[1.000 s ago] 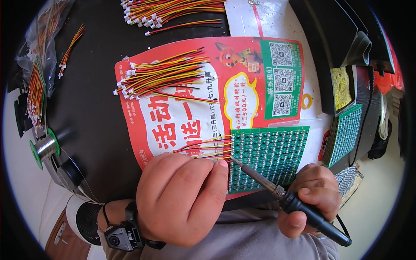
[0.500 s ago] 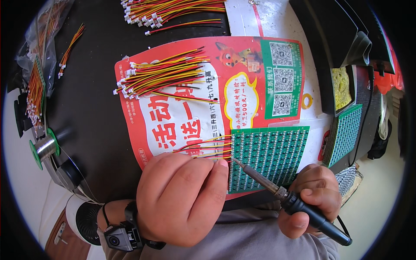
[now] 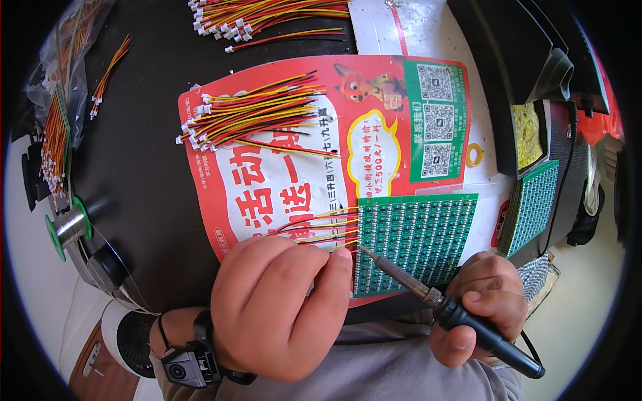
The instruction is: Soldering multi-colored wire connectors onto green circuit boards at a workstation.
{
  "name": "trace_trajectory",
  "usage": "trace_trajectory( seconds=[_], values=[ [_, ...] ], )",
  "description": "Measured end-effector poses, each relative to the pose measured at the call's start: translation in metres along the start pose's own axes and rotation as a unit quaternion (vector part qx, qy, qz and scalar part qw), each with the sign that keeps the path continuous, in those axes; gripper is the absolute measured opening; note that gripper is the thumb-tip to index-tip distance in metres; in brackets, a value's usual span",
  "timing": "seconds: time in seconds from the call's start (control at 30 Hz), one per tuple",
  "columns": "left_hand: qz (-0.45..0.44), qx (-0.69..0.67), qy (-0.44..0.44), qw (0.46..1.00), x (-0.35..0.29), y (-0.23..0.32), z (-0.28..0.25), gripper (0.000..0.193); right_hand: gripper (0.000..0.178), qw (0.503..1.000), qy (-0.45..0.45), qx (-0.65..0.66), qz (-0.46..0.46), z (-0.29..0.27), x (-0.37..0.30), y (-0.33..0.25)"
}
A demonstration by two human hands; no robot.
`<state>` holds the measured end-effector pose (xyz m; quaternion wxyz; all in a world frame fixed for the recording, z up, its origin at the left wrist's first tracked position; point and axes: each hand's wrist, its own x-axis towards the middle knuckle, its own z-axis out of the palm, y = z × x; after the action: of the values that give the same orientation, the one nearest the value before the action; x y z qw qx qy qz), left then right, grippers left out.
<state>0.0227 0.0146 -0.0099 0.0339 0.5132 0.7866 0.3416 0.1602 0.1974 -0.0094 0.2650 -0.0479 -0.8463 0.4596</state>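
Note:
My right hand (image 3: 483,307) is closed round the black handle of a soldering iron (image 3: 408,277). The iron's tip meets the left edge of a green circuit board panel (image 3: 418,244), by the wire ends. My left hand (image 3: 284,301) is closed, thumb and forefinger pinching a thin wire (image 3: 340,246) at that same edge. Several red, yellow and black wires (image 3: 328,217) run leftward from the board's edge above my fingers. The far ends of these wires are hidden behind my left hand.
A pile of connector wires (image 3: 257,117) lies on the red printed sheet (image 3: 274,77); another bundle (image 3: 267,17) is behind it. A solder spool (image 3: 69,228) stands at left. At right are a stack of green boards (image 3: 531,207) and a yellow sponge (image 3: 528,137).
Almost nothing differs. The iron's tip and my left fingertips have shifted very slightly at the board's edge; both hands keep their grips.

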Motion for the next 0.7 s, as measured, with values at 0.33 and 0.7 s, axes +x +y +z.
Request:
trace_trajectory(
  seconds=[0.33, 0.7],
  values=[
    [0.005, 0.006, -0.002, 1.000, 0.002, 0.000, 0.001, 0.031, 0.041, 0.999, -0.022, 0.037, 0.010, -0.008, 0.002, -0.001],
    [0.008, 0.007, -0.003, 1.000, 0.002, -0.001, 0.000, 0.031, 0.034, 1.000, 0.019, 0.011, -0.006, 0.004, 0.001, -0.001]
  ],
)
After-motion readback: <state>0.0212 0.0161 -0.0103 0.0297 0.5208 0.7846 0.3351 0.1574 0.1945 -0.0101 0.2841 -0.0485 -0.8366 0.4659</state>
